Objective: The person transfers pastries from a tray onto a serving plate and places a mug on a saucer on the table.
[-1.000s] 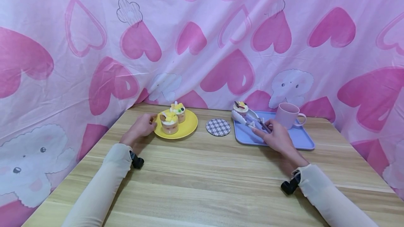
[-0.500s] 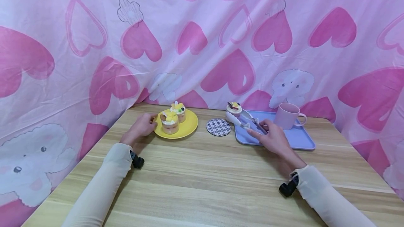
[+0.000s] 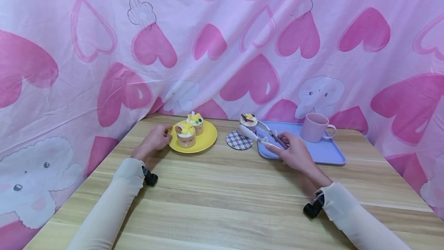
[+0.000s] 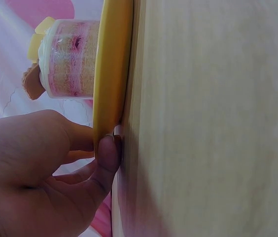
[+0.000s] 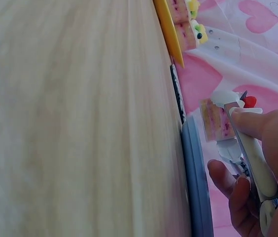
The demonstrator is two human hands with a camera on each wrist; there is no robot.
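My left hand (image 3: 156,139) pinches the left rim of a yellow plate (image 3: 207,136), thumb below and fingers above in the left wrist view. Two cake cups with yellow toppings stand on it, a front cup (image 3: 186,139) and a back cup (image 3: 198,120). In my right hand (image 3: 295,152) are tongs (image 3: 277,139), gripped by the handles. Their white tips hold a third cake cup (image 3: 249,120), topped with cream and fruit. In the right wrist view this cup (image 5: 215,121) hangs raised beside the tray's left end, tilted slightly.
A round checked coaster (image 3: 239,141) lies between the plate and a blue tray (image 3: 329,155). On the tray stands a pink mug (image 3: 313,127), its handle to the right. Behind the wooden table (image 3: 222,203) hangs a pink heart-print cloth (image 3: 194,10).
My right hand has moved left with the tongs, carrying the cake cup from over the tray's left corner to near the coaster. The left hand and plate have stayed put.
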